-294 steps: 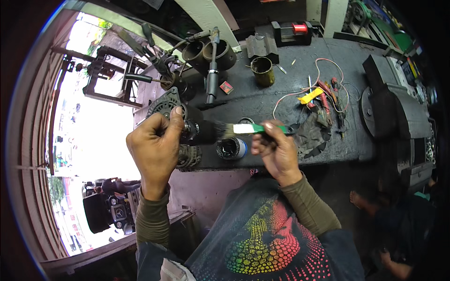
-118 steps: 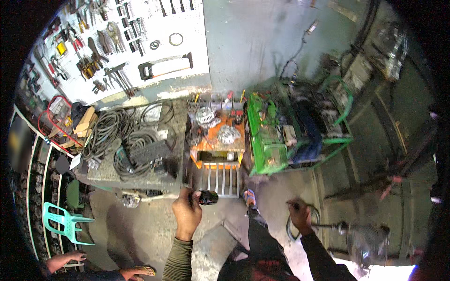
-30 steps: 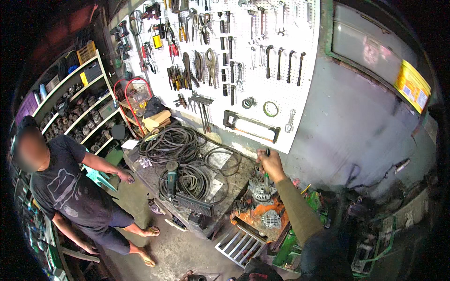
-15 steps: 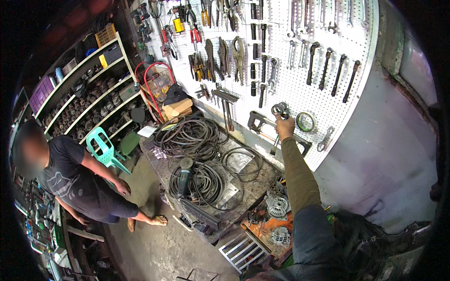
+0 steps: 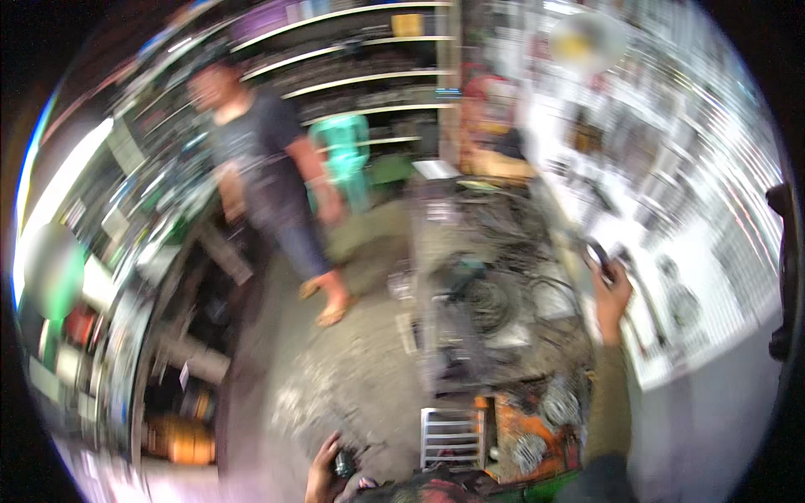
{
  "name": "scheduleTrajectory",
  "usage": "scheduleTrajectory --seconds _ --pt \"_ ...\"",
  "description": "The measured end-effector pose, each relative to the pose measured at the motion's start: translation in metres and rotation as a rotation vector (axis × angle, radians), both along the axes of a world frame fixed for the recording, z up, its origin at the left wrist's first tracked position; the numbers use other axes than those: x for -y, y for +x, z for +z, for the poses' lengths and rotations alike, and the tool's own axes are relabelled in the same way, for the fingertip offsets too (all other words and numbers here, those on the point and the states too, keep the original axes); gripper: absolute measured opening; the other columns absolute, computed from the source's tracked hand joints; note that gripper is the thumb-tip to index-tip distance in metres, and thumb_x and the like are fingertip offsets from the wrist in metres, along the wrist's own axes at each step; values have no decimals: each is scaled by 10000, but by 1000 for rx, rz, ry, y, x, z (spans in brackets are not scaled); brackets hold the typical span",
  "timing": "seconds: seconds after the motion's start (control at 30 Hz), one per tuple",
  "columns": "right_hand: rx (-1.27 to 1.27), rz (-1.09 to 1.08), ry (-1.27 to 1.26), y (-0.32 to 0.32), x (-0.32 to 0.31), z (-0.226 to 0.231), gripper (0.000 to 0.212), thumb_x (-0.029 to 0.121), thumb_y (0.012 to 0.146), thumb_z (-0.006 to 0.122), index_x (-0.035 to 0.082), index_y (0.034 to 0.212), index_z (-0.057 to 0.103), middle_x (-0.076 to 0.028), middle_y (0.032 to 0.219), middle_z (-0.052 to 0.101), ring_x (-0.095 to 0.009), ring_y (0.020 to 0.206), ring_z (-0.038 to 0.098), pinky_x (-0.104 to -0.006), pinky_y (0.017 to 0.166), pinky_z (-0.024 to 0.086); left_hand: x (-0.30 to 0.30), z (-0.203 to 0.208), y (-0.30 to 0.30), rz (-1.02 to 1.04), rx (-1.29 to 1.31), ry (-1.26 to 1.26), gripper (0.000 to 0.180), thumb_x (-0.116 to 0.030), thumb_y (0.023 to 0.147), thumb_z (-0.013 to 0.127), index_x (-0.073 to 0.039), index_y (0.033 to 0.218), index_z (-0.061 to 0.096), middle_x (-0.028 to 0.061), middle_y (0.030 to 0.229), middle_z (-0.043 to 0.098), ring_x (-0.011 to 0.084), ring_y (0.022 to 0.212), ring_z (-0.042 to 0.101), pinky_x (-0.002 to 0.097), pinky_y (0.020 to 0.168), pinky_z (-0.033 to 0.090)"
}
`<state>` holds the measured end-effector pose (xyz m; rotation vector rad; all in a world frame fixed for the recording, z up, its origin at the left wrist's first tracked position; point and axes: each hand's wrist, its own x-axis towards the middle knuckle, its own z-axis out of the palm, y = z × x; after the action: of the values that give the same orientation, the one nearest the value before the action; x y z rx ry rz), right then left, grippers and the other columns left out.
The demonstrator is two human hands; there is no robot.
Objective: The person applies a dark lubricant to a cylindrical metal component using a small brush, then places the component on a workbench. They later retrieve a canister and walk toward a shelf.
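The picture is smeared by motion. My right hand [image 5: 612,293] is raised beside the white tool pegboard [image 5: 696,243], with its fingers closed on a small dark tool [image 5: 597,253] that sticks up from them. My left hand [image 5: 323,474] is low at the bottom edge, near my body, gripping a short dark cylindrical part [image 5: 342,464]. Below my right arm is a workbench [image 5: 444,335] piled with coiled black cables [image 5: 495,298].
Another person [image 5: 268,168] in a dark shirt stands on the concrete floor to the left. Behind them are a green plastic stool [image 5: 344,147] and parts shelves [image 5: 360,75]. Orange engine parts [image 5: 524,427] and a white metal grid [image 5: 451,436] lie below the bench.
The view has swung left and down. My right hand has come off the pegboard hooks with a small dark tool in it. My left hand has come back into view.
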<state>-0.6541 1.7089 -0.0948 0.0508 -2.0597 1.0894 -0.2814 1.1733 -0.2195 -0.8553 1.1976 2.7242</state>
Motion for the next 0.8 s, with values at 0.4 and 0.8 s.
scheduleTrajectory --seconds 0.4,0.8 --pt "549 1144 96 323 564 -44 287 219 841 860 2 992 752 -48 811 706 -126 689 618 -297 646 505 228 31 112 67 -165 -358 403 -290 1016 740 -88 1358 676 -36 1034 672 67 897 588 266 786 519" --pt "774 1880 219 469 892 -41 221 192 993 723 -9 1084 733 -35 830 691 -80 713 619 -263 616 483 408 61 303 766 120 -558 405 -269 1028 726 -12 1336 671 -4 939 691 55 699 527 252 585 467"
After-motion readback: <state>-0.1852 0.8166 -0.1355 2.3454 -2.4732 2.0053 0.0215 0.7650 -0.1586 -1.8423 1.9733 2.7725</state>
